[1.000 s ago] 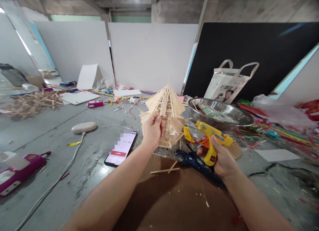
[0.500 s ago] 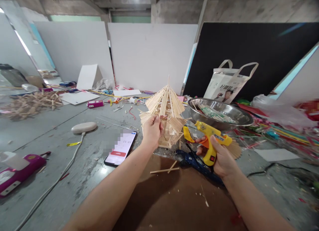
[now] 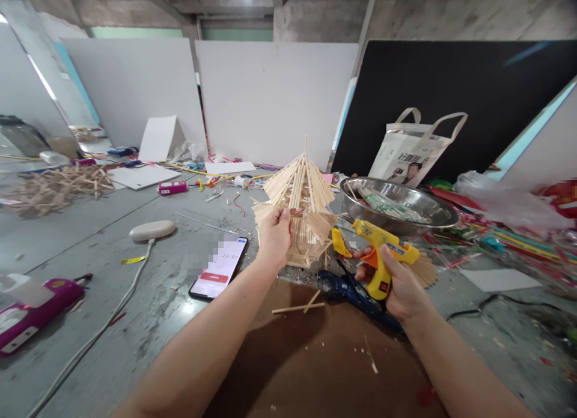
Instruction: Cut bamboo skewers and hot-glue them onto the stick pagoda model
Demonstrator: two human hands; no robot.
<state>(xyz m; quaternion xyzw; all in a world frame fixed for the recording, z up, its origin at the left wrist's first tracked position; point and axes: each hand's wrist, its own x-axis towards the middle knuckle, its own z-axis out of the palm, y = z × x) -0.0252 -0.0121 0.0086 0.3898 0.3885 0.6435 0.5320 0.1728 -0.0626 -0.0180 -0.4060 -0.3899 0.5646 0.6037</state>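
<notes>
A tower-like model of pale wooden sticks [image 3: 300, 178] stands in the middle, with a peaked roof and a flared lower tier. My left hand [image 3: 276, 235] is closed at the model's front left, thumb against the fingers; what it pinches is hidden. In my right hand [image 3: 408, 292] is a yellow hot glue gun [image 3: 381, 244], its nozzle aimed left toward the lower tier. A finger rests at the orange trigger. Below the gun lies a dark blue tool [image 3: 360, 301], partly covered. Two loose sticks [image 3: 295, 310] cross on the brown board [image 3: 324, 364].
A phone [image 3: 219, 269] lies left of my left wrist. Behind the gun stands a metal bowl [image 3: 444, 217] holding sticks and wrappers. A tote bag [image 3: 408, 151] leans by a black panel. Magenta power strips [image 3: 45, 307], a cable and a stick pile [image 3: 58, 187] lie left.
Both hands, the glue gun and the stick model hold practically the same positions. The phone's timer has gone from 23:06 to 23:07.
</notes>
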